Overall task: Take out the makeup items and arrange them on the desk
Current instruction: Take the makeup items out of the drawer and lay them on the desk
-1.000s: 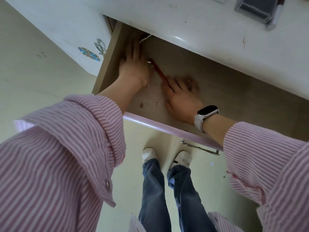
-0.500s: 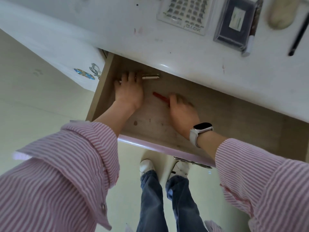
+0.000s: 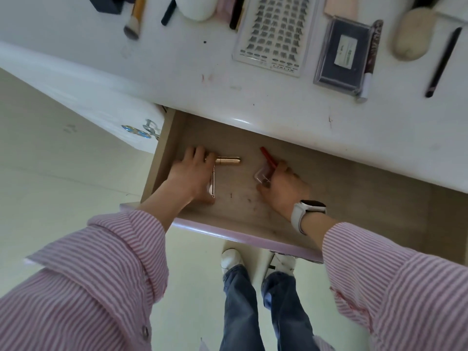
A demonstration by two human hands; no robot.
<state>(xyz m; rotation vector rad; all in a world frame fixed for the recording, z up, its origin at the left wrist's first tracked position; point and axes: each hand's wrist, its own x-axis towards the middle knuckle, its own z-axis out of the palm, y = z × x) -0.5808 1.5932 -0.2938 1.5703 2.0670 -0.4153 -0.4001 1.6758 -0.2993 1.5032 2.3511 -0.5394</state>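
The wooden drawer (image 3: pixel 354 188) stands pulled out under the white desk (image 3: pixel 177 79). My left hand (image 3: pixel 193 177) lies at the drawer's left side, fingers curled round a gold tube (image 3: pixel 228 160) and over a thin silver item (image 3: pixel 213 183). My right hand (image 3: pixel 283 186) is in the drawer's middle, holding a red pencil (image 3: pixel 268 157) and a small clear case (image 3: pixel 262 176). Its fingertips are hidden under the palm.
On the desk lie a lash tray (image 3: pixel 276 34), a dark palette box (image 3: pixel 344 54), a makeup brush (image 3: pixel 134 16), a black pencil (image 3: pixel 443 62), a beige puff (image 3: pixel 411 34) and a white round item (image 3: pixel 197 6). A cabinet knob (image 3: pixel 149 126) sticks out left of the drawer. My feet (image 3: pixel 255 259) stand below.
Both hands have drawn back toward the drawer front. The left hand closed on the gold tube; the right one picked up the red pencil and the clear case. The view tilted up to show the desk.
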